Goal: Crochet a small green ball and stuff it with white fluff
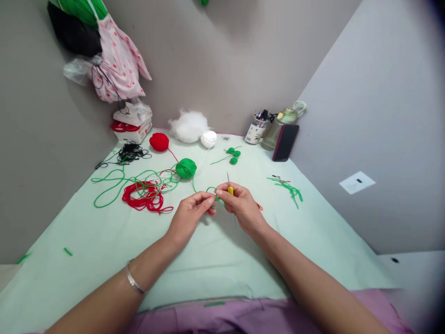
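My left hand (194, 211) pinches green yarn (210, 189) between thumb and fingers over the middle of the table. Close beside it, my right hand (240, 204) grips a crochet hook (230, 190) with a yellow handle, its thin metal shaft pointing up and away. The right thumb and forefinger also press on the green yarn, which forms a small loop between the hands. A strand runs from there back to a green yarn ball (186, 168). Part of an orange-red object (260, 207) shows behind my right hand; its kind is hidden.
Red yarn (144, 197), loose green strands and black yarn (129, 153) lie left. Behind are a red ball (159, 142), white stuffing (189, 126) and a white ball (208, 139). Small green pieces (233, 160), a phone (285, 143), a bottle (274, 132) and green scraps (290, 188) are right.
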